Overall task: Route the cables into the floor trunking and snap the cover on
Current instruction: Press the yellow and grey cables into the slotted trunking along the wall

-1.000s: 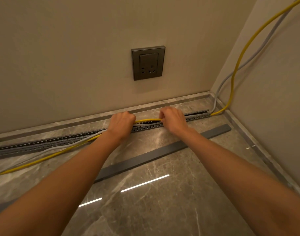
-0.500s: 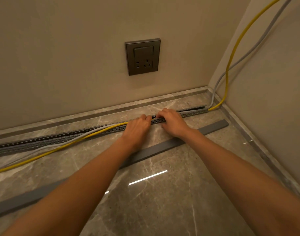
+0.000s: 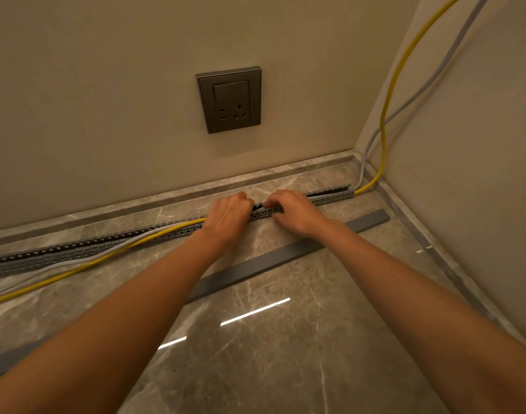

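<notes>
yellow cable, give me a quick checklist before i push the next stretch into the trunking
1. Both hands on the channel: ok, left hand and right hand press at the trunking.
2. Right section seated: ok, the yellow cable enters the trunking's end near the corner.
3. Left section seated: not ok, the yellow cable lies outside on the floor, and the grey cable too.
4. Cable under the hands seated: cannot tell, hidden.
5. Cover within reach: ok, lying loose on the floor beside the trunking.
6. Cover snapped on: not ok.
</notes>
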